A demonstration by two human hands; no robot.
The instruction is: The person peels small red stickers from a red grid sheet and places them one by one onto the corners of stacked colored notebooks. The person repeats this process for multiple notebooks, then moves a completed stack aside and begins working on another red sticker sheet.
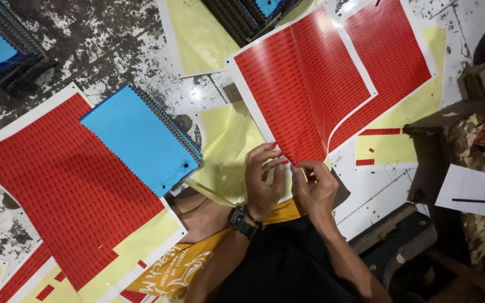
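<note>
1. The red sticker sheet in the upper middle of the frame is glossy, with a white margin and tight rows of small red labels. Its lower edge curls up off the floor where the hands meet it.
2. The left hand, with a dark wristwatch on its wrist, has its fingers partly curled, fingertips pinched on the sheet's bottom corner.
3. The right hand sits just beside it, fingers bent inward and closed at the same corner. What exactly lies between its fingertips is too small to tell.
4. A second red sheet lies partly under the first, toward the upper right.
5. A large red sheet fills the left of the frame. Its lower part is stripped to yellow backing, with a few red labels left.
6. A stack of blue spiral notebooks rests on that sheet's upper right corner.
7. A yellow backing sheet at right carries a few leftover red strips.
8. A white paper with a black pen on it lies at the right edge.
</note>
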